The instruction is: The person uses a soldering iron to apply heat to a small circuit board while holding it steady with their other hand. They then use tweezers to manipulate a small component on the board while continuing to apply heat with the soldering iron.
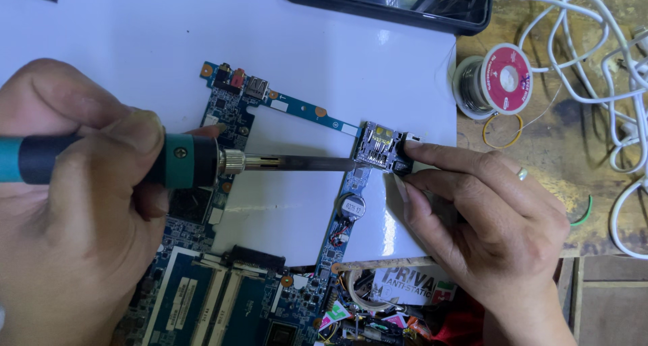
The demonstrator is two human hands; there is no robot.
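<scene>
On the white sheet (324, 56) near the middle, a blue circuit board (229, 278) lies flat, and the left hand (74, 204) is clenched around a teal soldering iron (182, 160) whose tip reaches right to a metal card slot (374, 145) on the board's right arm. The right hand (486, 211) pinches a small black piece (403, 158) just beside that slot. Steady tip contact and a firm pinch seem wise. A round battery (352, 207) sits just near the slot; a solder spool (496, 79), white cables (607, 56) and a dark tablet (398, 2) lie farther off.

Left hand (74, 204) grips soldering iron (182, 161), tip at card slot (375, 145) on blue circuit board (223, 278); right hand (486, 218) fingers (439, 155) pinch slot's edge.
</scene>
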